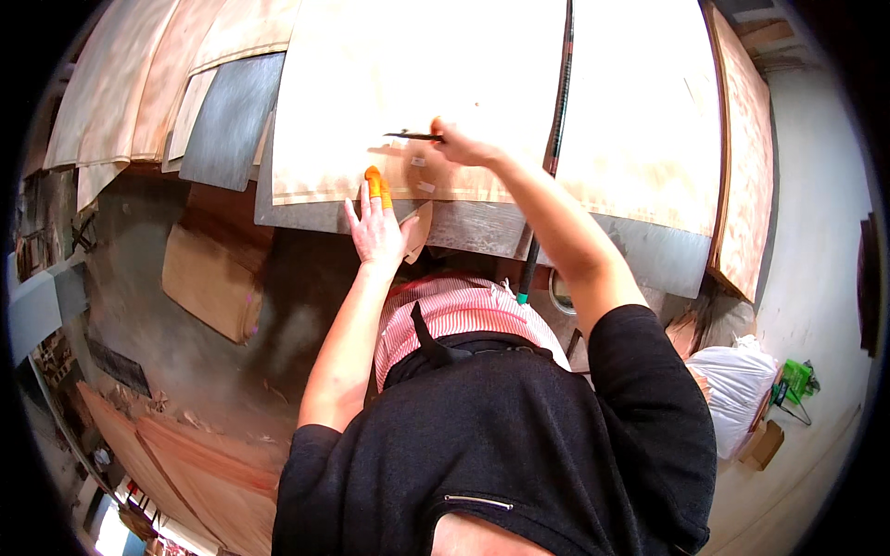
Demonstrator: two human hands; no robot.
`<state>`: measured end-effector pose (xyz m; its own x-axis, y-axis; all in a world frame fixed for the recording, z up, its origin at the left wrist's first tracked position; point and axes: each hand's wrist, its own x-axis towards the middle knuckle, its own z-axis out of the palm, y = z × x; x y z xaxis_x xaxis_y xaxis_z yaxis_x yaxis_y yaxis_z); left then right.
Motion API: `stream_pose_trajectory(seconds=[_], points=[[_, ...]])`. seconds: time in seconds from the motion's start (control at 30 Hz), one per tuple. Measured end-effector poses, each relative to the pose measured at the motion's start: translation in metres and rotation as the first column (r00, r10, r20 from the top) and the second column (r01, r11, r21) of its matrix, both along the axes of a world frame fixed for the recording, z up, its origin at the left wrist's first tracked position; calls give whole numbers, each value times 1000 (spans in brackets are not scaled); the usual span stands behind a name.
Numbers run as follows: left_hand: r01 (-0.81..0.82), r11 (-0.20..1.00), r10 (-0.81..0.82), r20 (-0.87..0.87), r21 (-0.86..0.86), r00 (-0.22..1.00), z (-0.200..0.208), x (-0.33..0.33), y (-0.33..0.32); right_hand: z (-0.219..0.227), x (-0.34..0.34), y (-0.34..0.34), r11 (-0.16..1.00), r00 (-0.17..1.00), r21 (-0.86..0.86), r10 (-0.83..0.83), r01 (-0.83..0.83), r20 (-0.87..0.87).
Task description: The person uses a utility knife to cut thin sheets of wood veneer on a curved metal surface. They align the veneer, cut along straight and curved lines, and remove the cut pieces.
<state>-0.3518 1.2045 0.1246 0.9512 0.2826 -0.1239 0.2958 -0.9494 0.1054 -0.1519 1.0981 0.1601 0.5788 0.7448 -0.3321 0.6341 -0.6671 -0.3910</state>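
A pale, brightly lit wood veneer sheet [343, 111] lies in front of me, its near edge over a grey board [482, 227]. My left hand [375, 232] rests at that edge with fingers stretched out, orange covers on some of them. Beside its thumb, a small pointed veneer piece [420, 233] sticks out past the edge. In the closed fingers of my right hand [456, 145] is a dark, thin knife [408, 136], pointing left just above the sheet. Two small pale scraps [418, 161] lie between the hands.
A long dark rod [559, 111] runs across the sheet toward my waist. More veneer sheets [111, 93] and a grey plate [232, 116] are at the left. A veneer-sided stack [746, 139] borders the right. On the floor sit a white sack [732, 389] and a brown block [213, 283].
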Motion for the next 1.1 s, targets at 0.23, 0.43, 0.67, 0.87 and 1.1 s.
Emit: stream_pose_trajectory(seconds=[0.23,0.43,0.67,0.87,1.1], points=[[2,1000,-2,32,-19,999,-2,-3,2,-27,-9,-100,923,786,1,-328,386,-524],[36,999,-38,68,33,997,-3,-5,3,-38,-27,-96,919,900,11,-385,395,-207],[15,1000,-15,65,1,998,-4,-5,3,-20,-38,-101,872,869,-73,-489,484,-74],[0,1000,1,70,-9,998,-8,-7,5,-27,-45,-138,801,802,44,-597,597,-10],[21,998,-14,115,-53,993,-13,-9,2,-43,-60,-128,710,776,357,-434,607,-457]])
